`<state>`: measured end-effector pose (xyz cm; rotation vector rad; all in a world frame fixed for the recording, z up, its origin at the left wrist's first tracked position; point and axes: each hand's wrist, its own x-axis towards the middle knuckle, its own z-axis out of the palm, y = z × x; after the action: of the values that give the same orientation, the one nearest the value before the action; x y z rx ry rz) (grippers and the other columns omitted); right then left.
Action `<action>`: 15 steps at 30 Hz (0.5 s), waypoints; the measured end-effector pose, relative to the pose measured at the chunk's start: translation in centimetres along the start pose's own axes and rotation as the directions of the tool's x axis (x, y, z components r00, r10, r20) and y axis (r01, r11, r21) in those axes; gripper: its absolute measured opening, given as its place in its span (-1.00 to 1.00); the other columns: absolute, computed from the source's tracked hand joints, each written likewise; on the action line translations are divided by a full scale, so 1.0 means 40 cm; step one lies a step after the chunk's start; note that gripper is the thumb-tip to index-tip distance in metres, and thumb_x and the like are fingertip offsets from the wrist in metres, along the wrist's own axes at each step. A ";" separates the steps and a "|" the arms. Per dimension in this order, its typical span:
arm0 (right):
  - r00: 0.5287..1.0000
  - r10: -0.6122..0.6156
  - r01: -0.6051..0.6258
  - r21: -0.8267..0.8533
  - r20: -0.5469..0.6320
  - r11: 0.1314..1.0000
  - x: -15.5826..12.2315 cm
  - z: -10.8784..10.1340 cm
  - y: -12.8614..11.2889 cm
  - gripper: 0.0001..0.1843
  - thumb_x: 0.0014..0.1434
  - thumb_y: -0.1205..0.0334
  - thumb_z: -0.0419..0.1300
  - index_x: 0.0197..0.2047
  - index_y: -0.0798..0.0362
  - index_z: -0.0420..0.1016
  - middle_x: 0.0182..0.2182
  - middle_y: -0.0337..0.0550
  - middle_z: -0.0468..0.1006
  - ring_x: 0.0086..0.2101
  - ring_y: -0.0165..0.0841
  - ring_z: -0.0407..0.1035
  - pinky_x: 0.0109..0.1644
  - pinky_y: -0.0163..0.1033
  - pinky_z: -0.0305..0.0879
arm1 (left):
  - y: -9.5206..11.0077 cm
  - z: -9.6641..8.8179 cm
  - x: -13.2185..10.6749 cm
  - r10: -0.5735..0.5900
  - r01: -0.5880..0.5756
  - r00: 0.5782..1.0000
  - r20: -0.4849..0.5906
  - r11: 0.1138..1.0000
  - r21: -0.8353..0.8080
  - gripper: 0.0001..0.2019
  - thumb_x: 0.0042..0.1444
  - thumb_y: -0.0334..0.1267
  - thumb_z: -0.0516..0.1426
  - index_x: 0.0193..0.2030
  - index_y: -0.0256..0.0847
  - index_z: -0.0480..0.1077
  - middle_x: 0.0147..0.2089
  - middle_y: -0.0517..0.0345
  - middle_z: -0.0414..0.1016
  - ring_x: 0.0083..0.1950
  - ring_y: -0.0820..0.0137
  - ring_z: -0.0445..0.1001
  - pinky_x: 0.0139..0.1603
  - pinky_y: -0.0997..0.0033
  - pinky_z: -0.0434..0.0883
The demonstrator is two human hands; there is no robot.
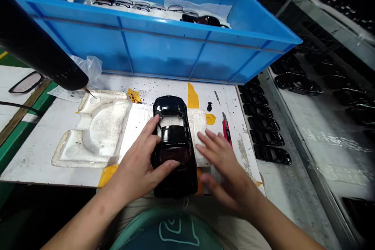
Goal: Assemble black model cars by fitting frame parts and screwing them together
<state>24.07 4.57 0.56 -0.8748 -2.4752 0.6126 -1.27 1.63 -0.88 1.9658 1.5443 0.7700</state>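
A glossy black model car body (pixel 175 134) with open window areas lies in front of me at the table's near edge, over a white foam piece (pixel 200 119). My left hand (pixel 140 162) grips it from the left, fingers along its side and thumb across the top. To the right, my right hand (pixel 224 164) is held apart from the car body with its fingers spread and nothing in them. A red utility knife (pixel 226 129) lies just beyond that hand. Near it are a small black part (pixel 209 106) and a loose grey blade-like piece (pixel 217 97).
A large blue bin (pixel 164 49) with glossy black-framed parts spans the table's back. A shaped white foam block (pixel 102 125) sits left, under a dark cylindrical tool (pixel 43 43) with a thin tip. Several black car bodies (pixel 267 137) line the conveyor at right.
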 end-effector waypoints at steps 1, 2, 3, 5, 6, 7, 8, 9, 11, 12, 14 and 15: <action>0.994 0.061 -0.056 0.051 -0.089 0.997 0.005 -0.002 0.010 -0.61 0.39 0.22 0.07 0.25 0.00 0.28 0.30 0.03 0.23 0.33 -0.07 -0.01 0.38 0.28 -0.05 | -0.002 -0.004 -0.001 -0.011 0.011 1.000 0.011 1.000 -0.016 -0.71 0.21 -0.03 0.15 -0.11 -0.17 0.25 0.53 -0.13 -0.19 0.53 0.16 -0.11 0.45 0.03 0.14; 0.979 0.125 -0.109 0.108 -0.158 0.988 0.011 -0.001 0.018 -0.73 0.38 0.29 0.08 0.12 -0.02 0.40 0.24 -0.01 0.33 0.30 -0.10 0.08 0.35 0.22 0.05 | -0.005 -0.009 -0.001 -0.023 0.024 0.999 0.023 0.999 -0.037 -0.73 0.22 -0.04 0.14 -0.09 -0.15 0.26 0.54 -0.06 -0.20 0.53 0.18 -0.10 0.46 0.06 0.13; 0.961 0.181 -0.148 0.164 -0.208 0.975 0.017 0.003 0.022 -0.83 0.37 0.32 0.10 -0.03 -0.02 0.46 0.17 -0.04 0.40 0.26 -0.12 0.16 0.33 0.17 0.12 | -0.008 -0.013 -0.001 -0.036 0.038 0.999 0.032 0.997 -0.062 -0.75 0.24 -0.05 0.13 -0.07 -0.14 0.28 0.54 0.00 -0.19 0.53 0.21 -0.09 0.47 0.10 0.12; 0.927 0.260 -0.194 0.247 -0.271 0.949 0.028 0.016 0.021 -0.91 0.33 0.31 0.17 -0.23 -0.01 0.48 0.07 -0.08 0.48 0.19 -0.15 0.26 0.29 0.07 0.20 | -0.012 -0.022 0.001 -0.063 0.068 0.997 0.046 0.990 -0.120 -0.79 0.27 -0.07 0.09 -0.06 -0.10 0.31 0.54 0.12 -0.15 0.52 0.27 -0.05 0.48 0.16 0.11; 0.911 0.285 -0.204 0.276 -0.299 0.939 0.031 0.023 0.017 -0.92 0.30 0.30 0.22 -0.27 0.00 0.47 0.03 -0.09 0.49 0.15 -0.17 0.31 0.26 0.02 0.24 | -0.013 -0.026 0.003 -0.079 0.086 0.995 0.054 0.986 -0.144 -0.81 0.29 -0.07 0.07 -0.08 -0.09 0.34 0.53 0.17 -0.13 0.51 0.28 -0.03 0.48 0.18 0.10; 0.895 0.304 -0.206 0.300 -0.327 0.931 0.032 0.030 0.010 -0.92 0.28 0.30 0.26 -0.29 0.00 0.45 -0.01 -0.11 0.51 0.08 -0.20 0.36 0.21 -0.04 0.29 | -0.013 -0.030 0.005 -0.095 0.103 0.994 0.060 0.982 -0.161 -0.82 0.30 -0.07 0.06 -0.11 -0.08 0.36 0.52 0.21 -0.10 0.51 0.29 -0.02 0.48 0.20 0.09; 0.881 0.317 -0.206 0.318 -0.350 0.926 0.032 0.035 0.003 -0.91 0.26 0.31 0.28 -0.29 0.00 0.45 -0.06 -0.13 0.52 0.01 -0.24 0.41 0.15 -0.09 0.33 | -0.012 -0.032 0.008 -0.111 0.121 0.992 0.067 0.978 -0.170 -0.81 0.31 -0.06 0.05 -0.14 -0.07 0.39 0.52 0.24 -0.08 0.51 0.29 -0.01 0.48 0.20 0.09; 0.875 0.317 -0.199 0.325 -0.365 0.925 0.030 0.039 -0.004 -0.92 0.25 0.32 0.29 -0.26 0.00 0.45 -0.11 -0.15 0.54 -0.05 -0.28 0.44 0.08 -0.14 0.37 | -0.011 -0.034 0.010 -0.124 0.135 0.990 0.071 0.976 -0.173 -0.79 0.31 -0.05 0.04 -0.17 -0.07 0.41 0.51 0.26 -0.06 0.50 0.28 0.00 0.47 0.20 0.10; 0.900 0.257 -0.151 0.303 -0.351 0.941 0.026 0.043 -0.017 -0.90 0.27 0.35 0.27 -0.16 0.01 0.45 -0.14 -0.16 0.55 -0.12 -0.31 0.46 0.01 -0.17 0.40 | -0.009 -0.036 0.014 -0.140 0.150 0.988 0.071 0.973 -0.174 -0.76 0.31 -0.04 0.03 -0.23 -0.08 0.43 0.50 0.29 -0.03 0.50 0.26 0.00 0.46 0.19 0.11; 0.925 0.199 -0.112 0.269 -0.324 0.957 0.024 0.043 -0.022 -0.87 0.27 0.36 0.26 -0.11 0.02 0.44 -0.13 -0.14 0.55 -0.11 -0.31 0.45 0.01 -0.16 0.40 | -0.009 -0.036 0.015 -0.142 0.152 0.988 0.066 0.973 -0.176 -0.75 0.32 -0.04 0.03 -0.25 -0.08 0.44 0.50 0.29 -0.01 0.50 0.26 0.01 0.46 0.19 0.12; 0.963 0.070 -0.025 0.171 -0.259 0.985 0.026 0.040 -0.030 -0.81 0.26 0.35 0.28 -0.06 0.07 0.42 -0.06 -0.05 0.54 -0.07 -0.26 0.42 0.03 -0.11 0.38 | -0.012 -0.038 0.014 -0.141 0.149 0.988 0.059 0.971 -0.189 -0.73 0.33 -0.04 0.01 -0.23 -0.08 0.45 0.50 0.29 0.00 0.49 0.25 0.03 0.47 0.17 0.11; 0.973 0.015 0.012 0.118 -0.229 0.993 0.031 0.036 -0.032 -0.80 0.26 0.34 0.28 -0.06 0.09 0.41 -0.03 -0.01 0.52 -0.05 -0.23 0.41 0.05 -0.07 0.37 | -0.014 -0.038 0.011 -0.129 0.139 0.990 0.059 0.970 -0.200 -0.74 0.33 -0.03 0.01 -0.18 -0.07 0.45 0.50 0.27 -0.01 0.49 0.25 0.03 0.47 0.15 0.09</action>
<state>21.83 4.10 0.40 -0.8501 -2.2082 0.6159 -2.67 2.28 -0.15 1.7014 1.4907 0.7878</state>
